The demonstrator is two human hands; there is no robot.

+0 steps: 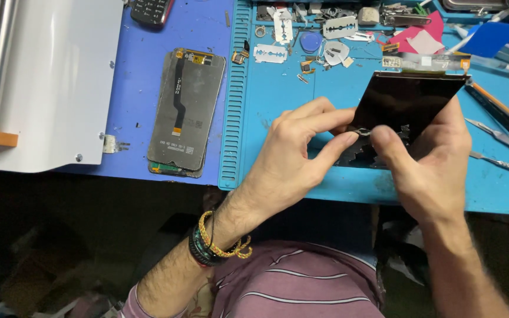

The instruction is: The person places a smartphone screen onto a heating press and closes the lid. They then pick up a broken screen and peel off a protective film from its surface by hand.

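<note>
A dark glossy phone screen panel (410,97) is held tilted above the blue work mat (278,147). My right hand (428,171) grips its lower edge, thumb on the front. My left hand (293,156) pinches a small thin metal piece (362,132) against the panel's lower left corner, thumb and forefinger closed on it. Broken black fragments (360,156) lie on the mat under the panel. Bracelets circle my left wrist.
A second phone display (185,112) lies face down with its flex cable up, left of the mat. Razor blades (270,54) and small parts litter the mat's top. Tweezers (499,136) and tools lie at right. A grey machine (42,82) fills the left.
</note>
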